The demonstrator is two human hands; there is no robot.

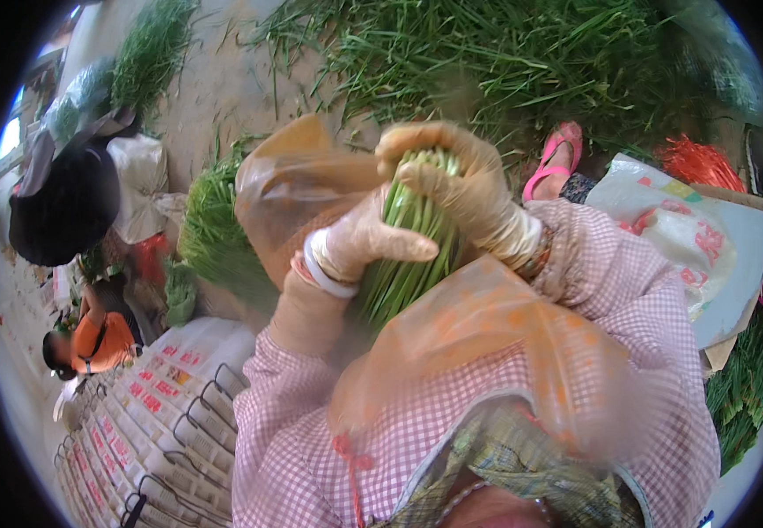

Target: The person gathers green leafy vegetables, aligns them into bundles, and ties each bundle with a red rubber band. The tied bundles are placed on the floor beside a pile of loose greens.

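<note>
A bunch of chive-like green stalks (pixel 409 216) is held in front of my chest, its pale cut ends pointing up and away from me. My left hand (pixel 355 242), in a thin pale glove, grips the bunch from the left, thumb laid across its front. Gloved too, my right hand (pixel 460 180) curls over the upper right side by the cut ends, fingers and thumb closed round them. The lower part of the bunch goes out of sight behind an orange-tinted plastic sheet (pixel 452 326) over my checked top. More translucent orange plastic (pixel 298 180) lies just beyond my left hand.
A large heap of loose green stalks (pixel 504 62) covers the floor ahead. Upright greens (pixel 214 220) stand to the left. White printed sacks (pixel 152 396) with wire loops line the lower left, near a person in orange (pixel 108 343). Red strands (pixel 703 163) and a pale board (pixel 725 290) lie right.
</note>
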